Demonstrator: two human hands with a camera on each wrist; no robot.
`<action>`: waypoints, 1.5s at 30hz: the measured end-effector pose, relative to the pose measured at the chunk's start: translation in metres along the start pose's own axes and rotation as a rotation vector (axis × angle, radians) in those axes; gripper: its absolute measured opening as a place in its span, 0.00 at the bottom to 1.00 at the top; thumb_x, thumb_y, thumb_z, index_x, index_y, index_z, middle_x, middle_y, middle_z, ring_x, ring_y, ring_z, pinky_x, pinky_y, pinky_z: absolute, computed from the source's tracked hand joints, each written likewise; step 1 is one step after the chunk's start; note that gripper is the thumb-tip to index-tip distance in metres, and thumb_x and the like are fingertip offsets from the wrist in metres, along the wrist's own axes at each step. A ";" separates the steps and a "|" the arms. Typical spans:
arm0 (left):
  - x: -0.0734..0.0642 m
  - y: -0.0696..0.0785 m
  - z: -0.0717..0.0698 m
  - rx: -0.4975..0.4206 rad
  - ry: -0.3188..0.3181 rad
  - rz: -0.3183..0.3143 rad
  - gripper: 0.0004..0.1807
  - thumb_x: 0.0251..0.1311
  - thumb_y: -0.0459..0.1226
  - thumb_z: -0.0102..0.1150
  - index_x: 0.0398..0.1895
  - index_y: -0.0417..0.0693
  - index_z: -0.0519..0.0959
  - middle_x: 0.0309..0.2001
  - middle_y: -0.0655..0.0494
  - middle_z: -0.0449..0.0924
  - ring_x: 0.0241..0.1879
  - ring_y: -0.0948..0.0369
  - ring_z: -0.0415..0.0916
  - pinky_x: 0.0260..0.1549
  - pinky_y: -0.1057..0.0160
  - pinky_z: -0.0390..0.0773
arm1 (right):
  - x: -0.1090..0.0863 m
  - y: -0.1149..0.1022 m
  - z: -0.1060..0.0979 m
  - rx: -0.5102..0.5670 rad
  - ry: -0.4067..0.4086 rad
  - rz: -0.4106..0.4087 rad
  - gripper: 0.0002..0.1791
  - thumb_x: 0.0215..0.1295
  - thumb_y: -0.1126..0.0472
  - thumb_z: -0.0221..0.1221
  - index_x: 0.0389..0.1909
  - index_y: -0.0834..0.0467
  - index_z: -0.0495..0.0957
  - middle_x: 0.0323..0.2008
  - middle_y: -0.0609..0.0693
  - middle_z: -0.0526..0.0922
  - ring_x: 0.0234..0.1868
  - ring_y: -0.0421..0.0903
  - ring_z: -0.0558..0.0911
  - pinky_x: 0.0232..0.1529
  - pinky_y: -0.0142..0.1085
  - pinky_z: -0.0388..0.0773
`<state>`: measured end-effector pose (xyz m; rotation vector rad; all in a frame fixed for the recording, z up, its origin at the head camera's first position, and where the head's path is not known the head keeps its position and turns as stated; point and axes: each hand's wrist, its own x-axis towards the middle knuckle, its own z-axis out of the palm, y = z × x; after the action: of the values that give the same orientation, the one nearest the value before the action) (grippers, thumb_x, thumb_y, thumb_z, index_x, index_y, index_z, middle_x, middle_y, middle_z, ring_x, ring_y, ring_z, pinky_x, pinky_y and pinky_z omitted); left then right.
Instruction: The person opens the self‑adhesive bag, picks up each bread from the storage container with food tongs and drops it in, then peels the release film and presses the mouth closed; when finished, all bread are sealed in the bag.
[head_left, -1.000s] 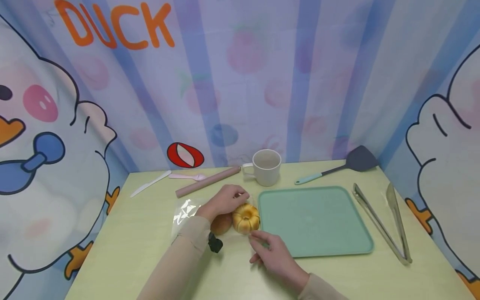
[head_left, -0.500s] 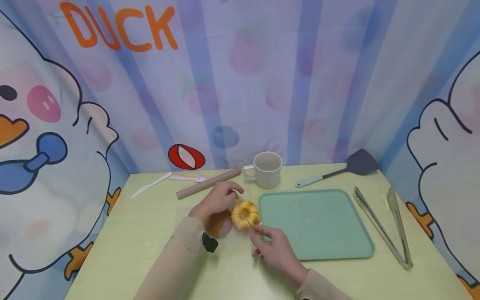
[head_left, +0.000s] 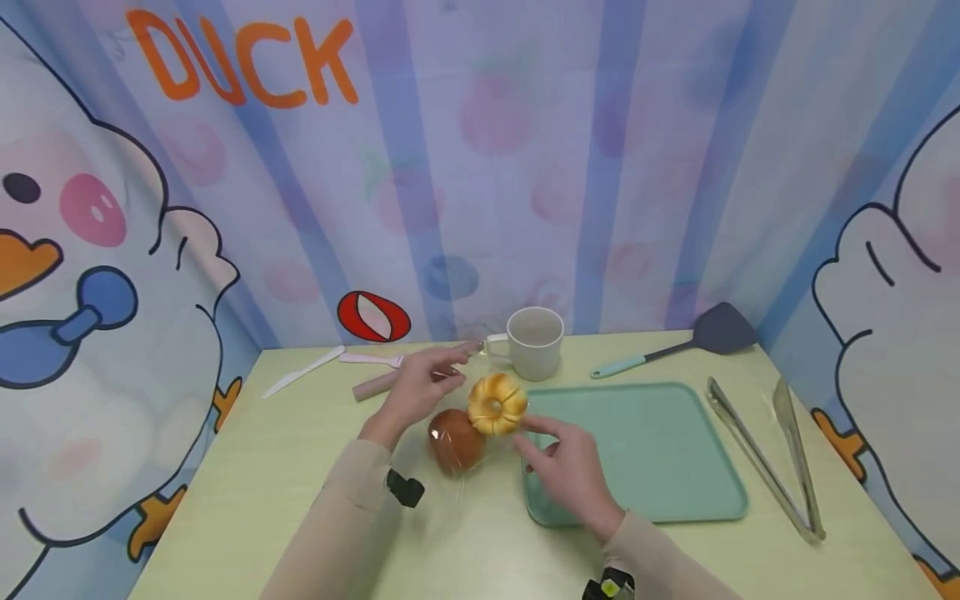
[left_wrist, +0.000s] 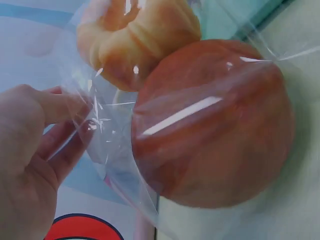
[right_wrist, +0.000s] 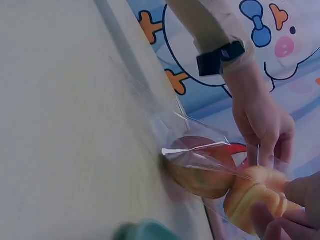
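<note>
A clear plastic bag [left_wrist: 112, 145] contains a round brown bun [head_left: 456, 443] and a golden ring-shaped bread [head_left: 498, 404], pressed against each other. My left hand [head_left: 414, 390] pinches the bag's edge at the far left, as the left wrist view shows closely. On the other side, my right hand [head_left: 568, 468] grips the bag beside the ring bread, thumb and fingers about that end in the right wrist view. The bag appears lifted off the table and tilted. Part of its film is too transparent to trace in the head view.
A green tray [head_left: 637, 450] lies at the right, partly under my right hand. Metal tongs [head_left: 765, 462] and a spatula [head_left: 693, 333] are beyond it. Behind stand a white mug [head_left: 535, 342], a mauve rod [head_left: 375, 386], a pink spoon [head_left: 367, 359] and a white knife [head_left: 303, 371].
Both hands have raised the bag, and the breads have come up off the table, with the ring bread shifting toward the mug. The bun, earlier partly behind my left wrist, now shows fully.
</note>
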<state>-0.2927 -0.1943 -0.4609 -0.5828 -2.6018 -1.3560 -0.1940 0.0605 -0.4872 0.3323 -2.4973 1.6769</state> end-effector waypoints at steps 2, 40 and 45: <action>-0.003 0.001 -0.001 0.001 0.057 0.013 0.17 0.62 0.27 0.72 0.55 0.44 0.88 0.54 0.47 0.88 0.44 0.51 0.89 0.47 0.55 0.89 | 0.003 -0.002 -0.003 -0.022 0.018 -0.027 0.13 0.66 0.62 0.72 0.51 0.57 0.89 0.43 0.52 0.92 0.19 0.54 0.86 0.12 0.33 0.70; -0.033 0.008 -0.049 -0.018 0.308 0.020 0.03 0.67 0.30 0.69 0.41 0.45 0.87 0.39 0.50 0.89 0.43 0.53 0.89 0.46 0.59 0.88 | 0.092 -0.038 -0.040 -0.272 -0.019 -0.390 0.02 0.70 0.65 0.67 0.37 0.59 0.87 0.34 0.51 0.90 0.35 0.48 0.87 0.34 0.42 0.86; -0.036 0.008 -0.051 -0.108 0.405 0.125 0.05 0.64 0.27 0.70 0.41 0.42 0.87 0.39 0.45 0.89 0.38 0.57 0.88 0.41 0.71 0.85 | 0.096 -0.043 -0.040 -0.211 0.037 -0.465 0.02 0.69 0.64 0.69 0.38 0.60 0.88 0.35 0.52 0.91 0.35 0.47 0.87 0.32 0.37 0.85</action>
<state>-0.2586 -0.2412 -0.4368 -0.4235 -2.1487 -1.4107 -0.2774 0.0707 -0.4128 0.7775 -2.3042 1.2177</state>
